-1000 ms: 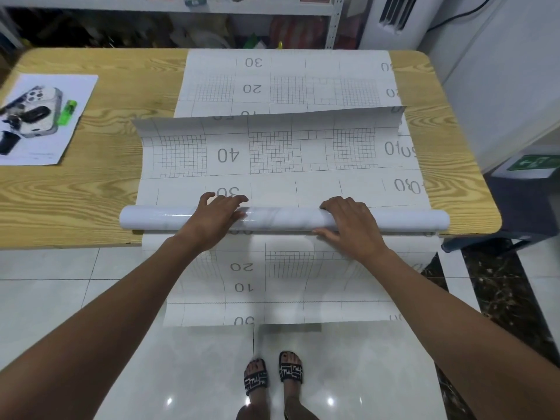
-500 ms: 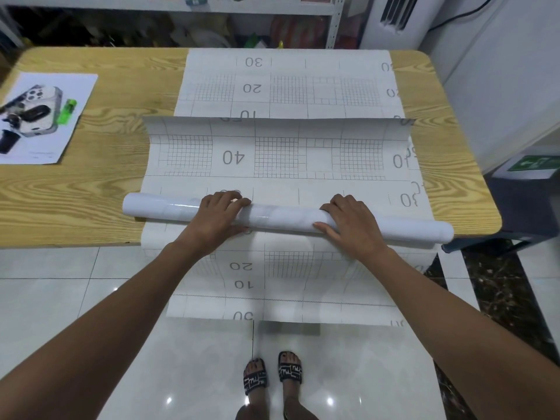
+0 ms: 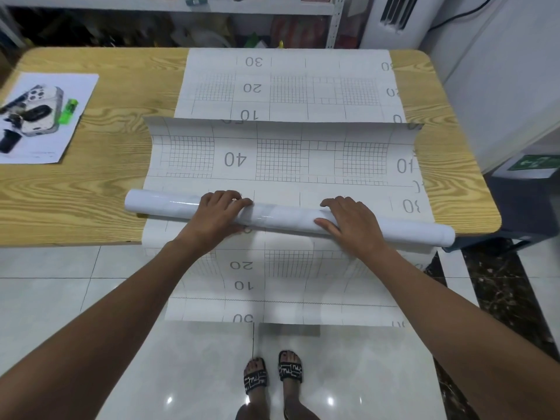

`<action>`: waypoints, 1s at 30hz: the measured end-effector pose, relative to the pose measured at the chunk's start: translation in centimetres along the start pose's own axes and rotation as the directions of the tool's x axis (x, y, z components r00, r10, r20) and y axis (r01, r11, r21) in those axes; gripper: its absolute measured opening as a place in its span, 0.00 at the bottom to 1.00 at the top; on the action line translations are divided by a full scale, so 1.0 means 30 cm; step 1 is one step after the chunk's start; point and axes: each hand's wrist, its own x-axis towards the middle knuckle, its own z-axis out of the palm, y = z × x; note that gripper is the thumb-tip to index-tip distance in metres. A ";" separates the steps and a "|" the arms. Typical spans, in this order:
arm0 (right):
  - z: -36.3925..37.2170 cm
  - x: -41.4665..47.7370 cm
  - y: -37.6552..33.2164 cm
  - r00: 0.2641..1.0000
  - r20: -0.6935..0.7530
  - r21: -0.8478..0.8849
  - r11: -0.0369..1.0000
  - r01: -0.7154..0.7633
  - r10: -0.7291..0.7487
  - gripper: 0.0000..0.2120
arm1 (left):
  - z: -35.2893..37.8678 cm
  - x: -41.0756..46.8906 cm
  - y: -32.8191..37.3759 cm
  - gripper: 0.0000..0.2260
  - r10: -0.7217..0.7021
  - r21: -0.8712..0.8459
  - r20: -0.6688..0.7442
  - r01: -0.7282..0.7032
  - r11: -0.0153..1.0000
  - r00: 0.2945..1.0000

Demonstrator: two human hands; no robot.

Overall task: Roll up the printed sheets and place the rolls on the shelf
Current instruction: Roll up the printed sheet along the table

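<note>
At the bottom of the frame a sheet (image 3: 242, 265) hangs off the near edge of the table (image 3: 75, 192) toward the floor, limp and free. Just above it, in the middle of the frame, the roll (image 3: 285, 218) lies aslant across that edge. Its left end is on the wood and its right end juts past the table's lower right corner. The left hand (image 3: 218, 216) and right hand (image 3: 353, 224) both curl over the roll's middle, fingers on top and thumbs on the near side, holding it lightly.

The roll looks light, glossy and likely slippery, and hollow enough to crush or telescope. A broad, gentle hold spread toward both ends should suit it better than a squeeze.

Beyond the hands, the sheet's far edge curls up springily. A second sheet (image 3: 288, 86) lies flat under it, out to the far edge. There is bare wood on both sides, and a phone (image 3: 39, 110) sits at the upper left. The shelf (image 3: 257, 7) runs along the top, past the table.
</note>
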 end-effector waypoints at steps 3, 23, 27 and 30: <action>0.002 0.000 0.001 1.000 -0.013 0.003 1.000 -0.010 0.010 0.24 | 0.003 0.000 -0.001 0.26 0.005 0.016 0.015 -0.005 1.000 1.000; 0.016 -0.022 -0.005 0.998 -0.058 -0.012 0.999 0.035 -0.036 0.22 | 0.012 0.004 -0.019 0.24 -0.034 -0.058 0.105 0.040 0.997 0.994; 0.019 -0.021 -0.003 0.997 -0.065 -0.019 0.999 0.049 -0.050 0.22 | 0.011 0.003 -0.021 0.20 -0.035 -0.090 0.116 0.045 0.995 0.993; 0.020 -0.016 -0.001 0.996 -0.062 -0.028 0.998 0.065 -0.066 0.22 | -0.005 0.010 -0.019 0.18 -0.039 -0.146 0.125 0.058 0.988 0.991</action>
